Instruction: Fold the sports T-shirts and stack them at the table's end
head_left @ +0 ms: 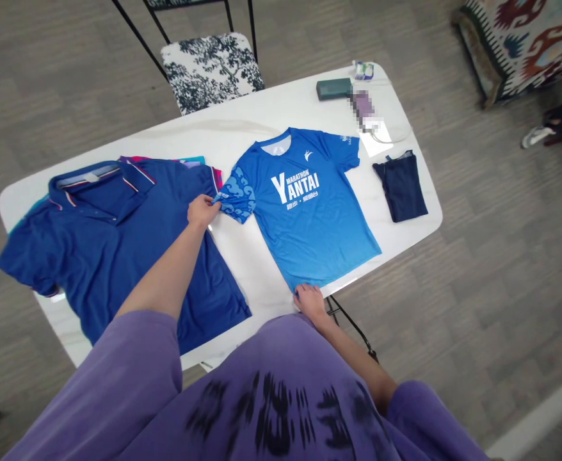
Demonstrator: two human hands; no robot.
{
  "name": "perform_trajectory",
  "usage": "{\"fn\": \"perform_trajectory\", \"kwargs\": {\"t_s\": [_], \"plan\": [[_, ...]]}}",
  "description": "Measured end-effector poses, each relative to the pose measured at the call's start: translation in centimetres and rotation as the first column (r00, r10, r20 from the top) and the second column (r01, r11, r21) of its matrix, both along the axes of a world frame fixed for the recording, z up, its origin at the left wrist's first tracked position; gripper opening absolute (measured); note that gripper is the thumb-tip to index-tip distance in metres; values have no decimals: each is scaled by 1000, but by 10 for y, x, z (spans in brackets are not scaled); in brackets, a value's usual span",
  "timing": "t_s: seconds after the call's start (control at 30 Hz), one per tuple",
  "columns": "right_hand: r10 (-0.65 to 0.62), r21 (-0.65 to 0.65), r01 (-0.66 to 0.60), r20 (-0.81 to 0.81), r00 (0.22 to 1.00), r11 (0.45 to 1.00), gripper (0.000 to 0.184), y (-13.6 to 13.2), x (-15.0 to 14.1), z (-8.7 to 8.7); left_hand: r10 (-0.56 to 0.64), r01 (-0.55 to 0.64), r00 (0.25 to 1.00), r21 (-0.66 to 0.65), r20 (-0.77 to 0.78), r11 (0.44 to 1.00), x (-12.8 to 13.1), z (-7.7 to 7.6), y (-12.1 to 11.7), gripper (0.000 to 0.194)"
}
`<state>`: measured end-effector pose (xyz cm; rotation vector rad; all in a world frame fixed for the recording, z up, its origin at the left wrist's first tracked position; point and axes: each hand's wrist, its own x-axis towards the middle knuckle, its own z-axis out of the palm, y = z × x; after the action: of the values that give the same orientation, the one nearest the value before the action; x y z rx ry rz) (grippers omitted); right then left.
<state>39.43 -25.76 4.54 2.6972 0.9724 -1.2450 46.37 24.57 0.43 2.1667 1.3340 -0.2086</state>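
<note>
A bright blue T-shirt (305, 205) with white "MARATHON YANTAI" lettering lies flat, front up, on the white table (242, 128). My left hand (202, 210) is closed in a pinch on the end of its patterned left sleeve. My right hand (310, 299) grips the shirt's bottom hem at the near table edge. A dark blue polo shirt (118, 243) with a striped collar lies spread out to the left, under my left forearm.
More coloured garments (185, 161) peek out beneath the polo. A folded navy cloth (401, 187) lies at the right end. A dark green box (333, 88), a small packet (363, 70) and a paper sit at the far corner. A patterned chair (211, 69) stands behind the table.
</note>
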Motion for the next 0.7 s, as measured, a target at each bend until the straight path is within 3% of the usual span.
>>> {"fn": "perform_trajectory", "kwargs": {"t_s": [0.13, 0.27, 0.4, 0.57, 0.63, 0.7], "plan": [[5, 4, -5, 1, 1000, 1000, 22, -4, -1, 2, 96, -85, 986, -85, 135, 993, 0, 5, -3, 25], [-27, 49, 27, 4, 1000, 998, 22, -12, 0, 7, 273, -189, 914, -279, 302, 942, 7, 12, -14, 24], [-79, 139, 80, -13, 997, 987, 20, -29, 8, 18, 358, -213, 865, -388, 353, 897, 32, 31, -21, 26], [-231, 262, 226, -11, 973, 938, 19, -67, 39, 32, 408, -182, 823, -497, 396, 849, 114, 61, -31, 21], [-298, 307, 285, -4, 955, 908, 18, -87, 59, 34, 411, -164, 823, -530, 392, 832, 158, 66, -43, 23], [-355, 341, 333, 2, 935, 879, 17, -109, 82, 34, 352, -96, 836, -518, 422, 850, 205, 64, -60, 26]]}}
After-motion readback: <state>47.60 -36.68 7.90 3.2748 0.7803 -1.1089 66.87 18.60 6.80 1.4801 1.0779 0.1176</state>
